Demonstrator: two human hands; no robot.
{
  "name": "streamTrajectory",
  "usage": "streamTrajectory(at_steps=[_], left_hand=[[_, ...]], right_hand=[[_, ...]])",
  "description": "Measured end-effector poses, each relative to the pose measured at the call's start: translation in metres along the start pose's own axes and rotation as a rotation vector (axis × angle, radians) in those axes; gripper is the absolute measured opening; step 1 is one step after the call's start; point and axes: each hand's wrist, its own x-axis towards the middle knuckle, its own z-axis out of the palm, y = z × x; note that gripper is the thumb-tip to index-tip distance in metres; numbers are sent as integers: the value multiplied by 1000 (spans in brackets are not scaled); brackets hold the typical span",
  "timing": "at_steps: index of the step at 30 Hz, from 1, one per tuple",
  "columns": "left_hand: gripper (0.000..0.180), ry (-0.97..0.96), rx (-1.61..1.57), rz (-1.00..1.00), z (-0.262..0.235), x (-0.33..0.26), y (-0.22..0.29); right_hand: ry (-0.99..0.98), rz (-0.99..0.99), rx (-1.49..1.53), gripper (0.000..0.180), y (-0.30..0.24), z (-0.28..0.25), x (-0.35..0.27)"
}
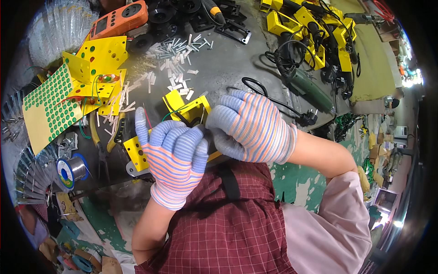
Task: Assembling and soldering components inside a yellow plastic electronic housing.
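Note:
Both hands wear blue-and-orange striped knit gloves and meet close together at the near edge of the bench. My left hand (pixel 175 153) is closed, its outermost finger sticking out, and its curled fingers press on a yellow metal bracket (pixel 197 108). Green, red and black wires run beside that bracket. My right hand (pixel 251 123) is curled shut against the bracket's right side; whatever lies between its fingertips is hidden. More yellow metal with small holes (pixel 135 153) shows left of my left hand, beside a grey metal tab; the gloves hide whether it joins the bracket.
Pliers (pixel 98 141), a solder spool (pixel 73 170) and a sheet of green round stickers (pixel 54 107) lie left. Screws and white sleeves (pixel 175 64) are scattered ahead, below an orange meter (pixel 119 19). A green corded power tool (pixel 308 89) and yellow brackets with cables (pixel 315 32) sit right.

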Motion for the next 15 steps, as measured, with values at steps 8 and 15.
streamTrajectory(at_steps=[8, 15], left_hand=[[15, 60, 130, 59, 0, 3, 10], [14, 2, -128, -206, -5, -1, 7]], right_hand=[[-650, 820, 1267, 28, 15, -23, 18], [-54, 79, 57, 18, 6, -19, -1]])
